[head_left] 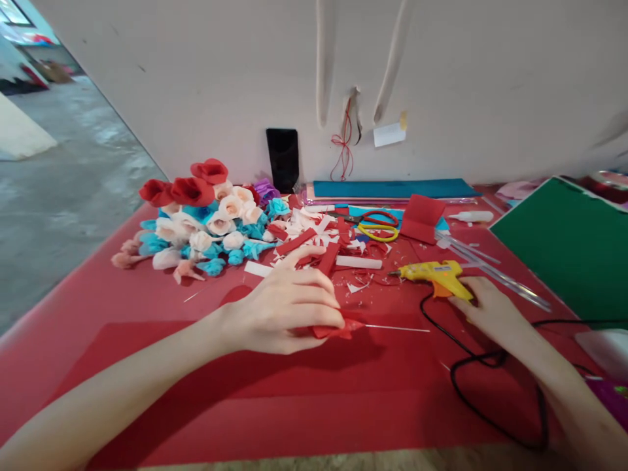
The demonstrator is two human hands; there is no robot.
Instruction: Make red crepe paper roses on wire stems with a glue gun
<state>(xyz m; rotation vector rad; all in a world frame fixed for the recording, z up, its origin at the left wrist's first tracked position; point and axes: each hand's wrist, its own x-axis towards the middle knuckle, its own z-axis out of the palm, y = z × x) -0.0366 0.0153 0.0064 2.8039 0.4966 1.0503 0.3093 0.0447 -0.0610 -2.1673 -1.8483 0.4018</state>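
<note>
To the left of the yellow glue gun (432, 271) and nearer the wearer, a crumpled red paper piece (350, 327), partly hidden by the hand and tapered at its visible end onto a thin white stem (397, 328) directed rightward, was held beneath the curled fingers of the left hand (289, 307). The glue gun itself was gripped at its handle by the closed fingers of the right hand (490, 307), with bunched paper flowers (230, 212) seen well to its left. A small label (442, 267) was borne on its barrel, the lettering too small to be read.
</note>
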